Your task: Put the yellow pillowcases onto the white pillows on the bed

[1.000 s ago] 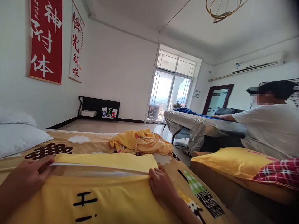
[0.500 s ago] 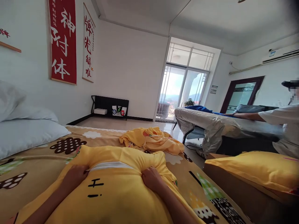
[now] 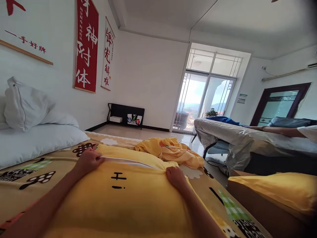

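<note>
Head view: yellow pillow [image 3: 119,206] being gripped at both ends of its slit [image 3: 133,162]

I am watching the yellow pillow bulging on the bed [image 3: 200,195], directly in front of the person, its slit running across the far end. The left hand [image 3: 89,159] is closing its curled fingers round the fabric at the slit's left end; the right hand [image 3: 175,177] is doing the same at the right end, though I am not seeing all of its fingertips. Between them the slit is gaping narrowly and showing a white edge.

To my judgement, good handling is calling for an even pull, both fists at one height and the edge straight between them, since a stronger tug on one side would be skewing the cloth.

Around the work, a crumpled yellow cloth [image 3: 170,152] is lying just beyond the pillow, the likeliest thing to be snagging. White pillows [image 3: 42,140] are piling up on the left. To the right, another yellow pillow [image 3: 277,188] is resting on a cardboard box [image 3: 252,201], near the right forearm. Farther off, a co-worker's arm [image 3: 277,130] is reaching over a plastic-covered table [image 3: 218,127], well apart. The forearms are hiding parts of the pillow's sides.
</note>
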Available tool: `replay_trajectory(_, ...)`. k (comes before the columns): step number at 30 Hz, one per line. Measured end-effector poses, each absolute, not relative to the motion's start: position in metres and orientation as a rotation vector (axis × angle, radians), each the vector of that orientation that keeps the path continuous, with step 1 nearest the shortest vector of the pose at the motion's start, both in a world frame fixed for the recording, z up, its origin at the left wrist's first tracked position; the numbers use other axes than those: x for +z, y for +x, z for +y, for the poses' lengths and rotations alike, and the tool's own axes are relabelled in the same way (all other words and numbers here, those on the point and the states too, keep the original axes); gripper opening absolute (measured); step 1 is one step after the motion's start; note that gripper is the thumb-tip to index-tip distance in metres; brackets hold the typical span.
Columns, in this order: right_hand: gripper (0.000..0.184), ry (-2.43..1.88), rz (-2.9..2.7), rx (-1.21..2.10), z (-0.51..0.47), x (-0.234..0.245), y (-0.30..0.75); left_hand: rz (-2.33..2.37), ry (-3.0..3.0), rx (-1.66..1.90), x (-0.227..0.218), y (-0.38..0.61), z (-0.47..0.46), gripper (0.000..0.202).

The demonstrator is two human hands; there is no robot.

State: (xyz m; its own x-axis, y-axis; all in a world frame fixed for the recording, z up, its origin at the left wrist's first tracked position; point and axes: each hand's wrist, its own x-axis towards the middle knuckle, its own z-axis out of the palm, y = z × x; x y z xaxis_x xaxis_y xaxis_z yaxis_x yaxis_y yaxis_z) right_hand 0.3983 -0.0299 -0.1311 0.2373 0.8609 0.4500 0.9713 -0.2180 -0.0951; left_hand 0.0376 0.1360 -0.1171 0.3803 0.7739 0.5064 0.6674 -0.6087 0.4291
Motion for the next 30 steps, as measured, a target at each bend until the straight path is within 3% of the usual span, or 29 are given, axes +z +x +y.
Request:
replay_trajectory(4, 0.033, -2.160, -1.754, -0.287, -0.025, -0.179, 0.386, 1.256, 2.457, 0.762, -0.190, 0.034, 0.144, 0.044)
replay_trajectory(8, 0.029, -2.111, -1.767, -0.296, -0.041, -0.159, 0.398, 1.213, 2.545, 0.574, -0.153, 0.010, 0.147, 0.045)
replay_trajectory(11, 0.029, -2.062, -1.754, -0.329, -0.055, -0.139, 0.413, 1.122, 2.663, 0.646, -0.100, 0.006, 0.122, 0.038)
replay_trajectory(14, 0.031, -1.962, -1.765, -0.333, -0.062, -0.138, 0.418, 0.873, 2.746, 0.706, -0.081, 0.027, 0.080, 0.037)
replay_trajectory(20, 0.036, -1.659, -1.745, -0.456, -0.069, -0.140, 0.379, 0.385, 2.907, 0.576, -0.129, 0.096, 0.038, 0.063)
replay_trajectory(23, 0.040, -1.504, -1.945, -0.292, -0.067, -0.129, 0.350, 0.402, 2.930, 0.543, -0.140, 0.107, 0.043, 0.060)
replay_trajectory(25, 0.031, -1.503, -2.034, -0.167, -0.060, -0.128, 0.340, 0.423, 2.945, 0.550, -0.139, 0.104, 0.049, 0.054)
replay_trajectory(30, 0.025, -1.664, -1.947, -0.166, -0.033, -0.160, 0.343, 0.963, 2.877, 0.789, -0.157, 0.089, 0.063, 0.043)
